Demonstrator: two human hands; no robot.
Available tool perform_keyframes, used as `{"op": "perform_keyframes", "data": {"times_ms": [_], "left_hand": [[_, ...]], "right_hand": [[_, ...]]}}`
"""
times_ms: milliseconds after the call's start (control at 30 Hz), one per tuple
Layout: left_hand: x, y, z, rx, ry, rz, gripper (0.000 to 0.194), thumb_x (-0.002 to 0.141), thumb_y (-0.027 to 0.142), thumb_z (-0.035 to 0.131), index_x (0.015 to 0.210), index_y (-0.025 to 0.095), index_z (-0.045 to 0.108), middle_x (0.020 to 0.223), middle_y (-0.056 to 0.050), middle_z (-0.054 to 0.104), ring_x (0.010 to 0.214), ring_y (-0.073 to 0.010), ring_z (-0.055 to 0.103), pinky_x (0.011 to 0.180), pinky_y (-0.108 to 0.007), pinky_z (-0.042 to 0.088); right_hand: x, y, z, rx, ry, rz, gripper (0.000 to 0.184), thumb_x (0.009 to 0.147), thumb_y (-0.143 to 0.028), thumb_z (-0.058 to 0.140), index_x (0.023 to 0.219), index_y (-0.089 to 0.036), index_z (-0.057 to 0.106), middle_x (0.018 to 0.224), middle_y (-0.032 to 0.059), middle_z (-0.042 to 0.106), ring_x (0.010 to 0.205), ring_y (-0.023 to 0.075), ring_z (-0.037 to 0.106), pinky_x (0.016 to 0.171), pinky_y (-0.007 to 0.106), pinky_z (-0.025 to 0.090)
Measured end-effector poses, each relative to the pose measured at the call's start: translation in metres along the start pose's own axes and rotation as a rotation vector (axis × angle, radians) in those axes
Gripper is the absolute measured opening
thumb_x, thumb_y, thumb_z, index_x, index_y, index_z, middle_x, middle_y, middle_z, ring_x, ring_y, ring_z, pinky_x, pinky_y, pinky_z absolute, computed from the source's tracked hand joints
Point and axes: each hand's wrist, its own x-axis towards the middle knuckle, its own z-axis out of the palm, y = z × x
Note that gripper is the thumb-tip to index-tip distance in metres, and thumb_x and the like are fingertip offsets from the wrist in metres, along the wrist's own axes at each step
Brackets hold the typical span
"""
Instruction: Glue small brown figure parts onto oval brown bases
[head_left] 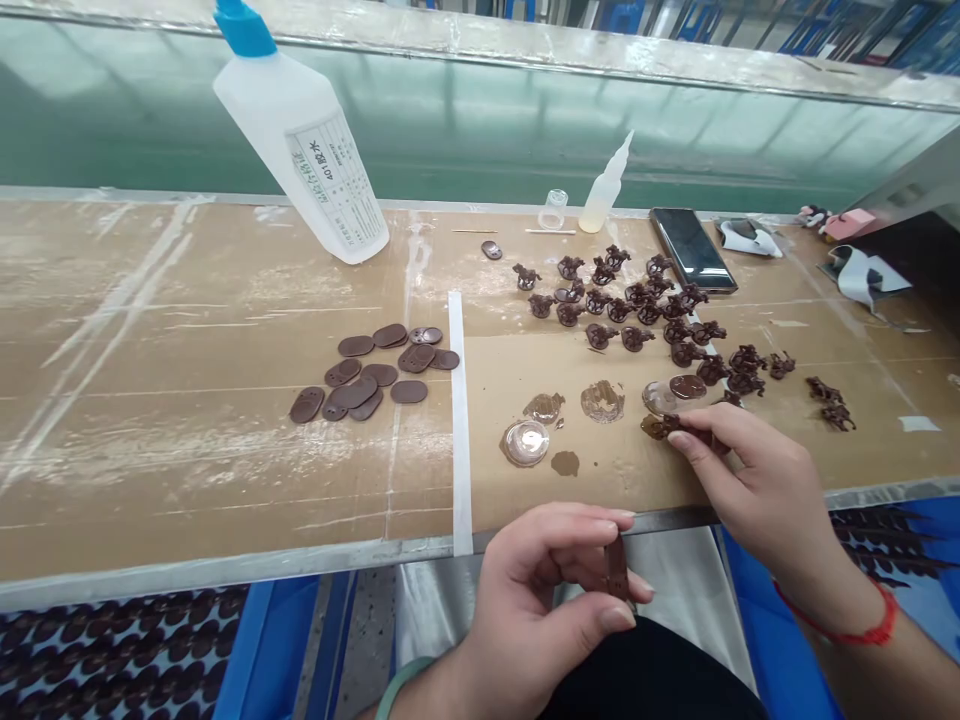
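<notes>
My left hand is closed on a brown oval base, held on edge between thumb and fingers just off the table's front edge. Between thumb and fingertips, my right hand pinches a small brown horse figurine. This figurine is low over the cardboard, by a glossy glue patch. Just beyond it lie a shiny clear disc and a brown oval piece. Many finished-looking brown horses on bases stand in a cluster farther back. Loose brown oval bases lie in a heap at the left.
A large glue bottle with a blue cap and a small dropper bottle stand at the back. A phone lies behind the horses. White tape crosses the table. A blue tray sits below at left.
</notes>
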Motion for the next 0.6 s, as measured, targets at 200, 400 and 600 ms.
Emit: {"op": "perform_keyframes", "data": {"times_ms": [200, 400, 600], "left_hand": [[0.0, 0.0004, 0.0003, 0.022, 0.007, -0.01, 0.04, 0.085, 0.012, 0.083, 0.119, 0.032, 0.077, 0.124, -0.003, 0.077, 0.083, -0.0154, 0.08, 0.079, -0.025, 0.066], [-0.0014, -0.0009, 0.0011, 0.023, 0.015, -0.005, 0.039, 0.085, 0.013, 0.083, 0.119, 0.03, 0.077, 0.123, -0.005, 0.077, 0.081, -0.0172, 0.08, 0.079, -0.03, 0.067], [-0.0004, -0.0025, 0.0005, 0.014, 0.0, 0.01, 0.042, 0.085, 0.01, 0.083, 0.121, 0.031, 0.077, 0.125, -0.003, 0.076, 0.082, -0.015, 0.079, 0.081, -0.029, 0.067]], "right_hand": [[-0.001, 0.0023, 0.0002, 0.005, -0.009, -0.014, 0.009, 0.1, -0.028, 0.062, 0.101, -0.022, 0.068, 0.099, 0.0061, 0.074, 0.091, 0.0245, 0.07, 0.08, 0.038, 0.055], [-0.0004, 0.003, 0.0, 0.006, -0.023, -0.031, 0.008, 0.1, -0.026, 0.062, 0.102, -0.022, 0.068, 0.098, 0.0053, 0.073, 0.091, 0.0235, 0.069, 0.081, 0.038, 0.054], [-0.0006, 0.0022, -0.0013, 0.007, -0.018, -0.039, 0.007, 0.1, -0.025, 0.062, 0.102, -0.022, 0.068, 0.097, 0.0046, 0.073, 0.09, 0.0218, 0.069, 0.081, 0.035, 0.053]]}}
